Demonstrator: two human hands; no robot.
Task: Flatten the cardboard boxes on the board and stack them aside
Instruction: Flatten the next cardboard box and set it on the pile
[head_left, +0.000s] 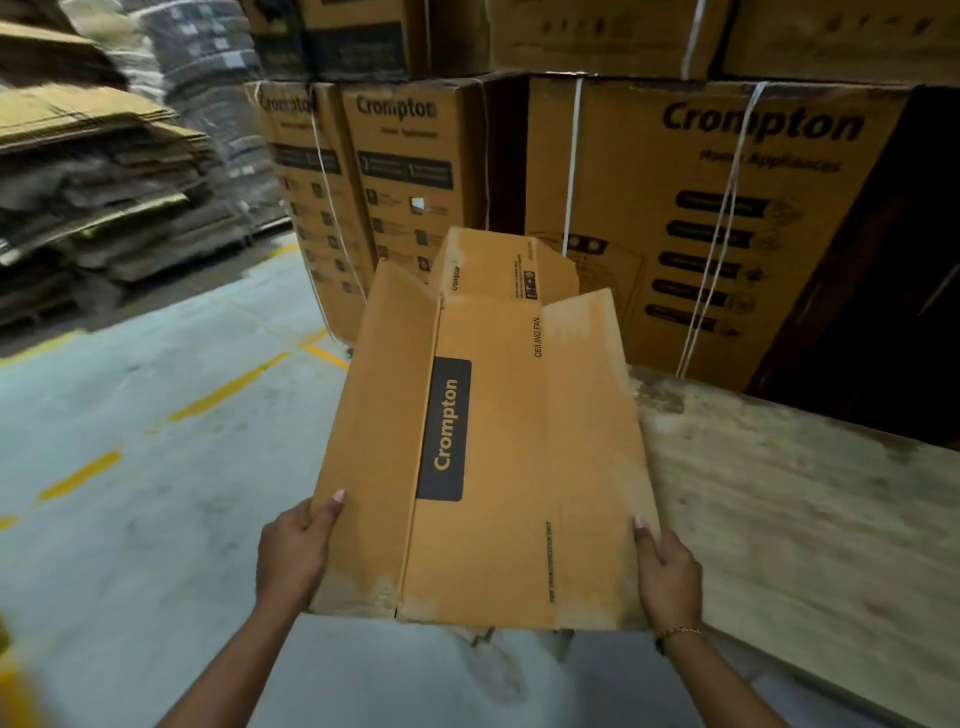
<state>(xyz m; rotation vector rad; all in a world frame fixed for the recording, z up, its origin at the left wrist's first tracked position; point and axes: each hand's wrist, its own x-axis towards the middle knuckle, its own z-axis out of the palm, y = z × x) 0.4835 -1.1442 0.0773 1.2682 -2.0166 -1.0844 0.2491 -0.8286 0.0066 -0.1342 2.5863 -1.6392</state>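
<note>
A flattened brown cardboard box (498, 447) with a black "Crompton" label is held in the air in front of me, its end flaps spread at the far end. My left hand (293, 553) grips its near left edge, thumb on top. My right hand (667, 569) grips its near right edge, a bracelet on the wrist. The wooden board (810, 530) lies to the right, partly under the box's right side.
Strapped Crompton cartons (691, 218) are stacked high behind the board and ahead. Piles of flattened cardboard (93, 182) stand at the far left. A grey concrete floor (145, 415) with yellow dashed lines spreads on the left and below.
</note>
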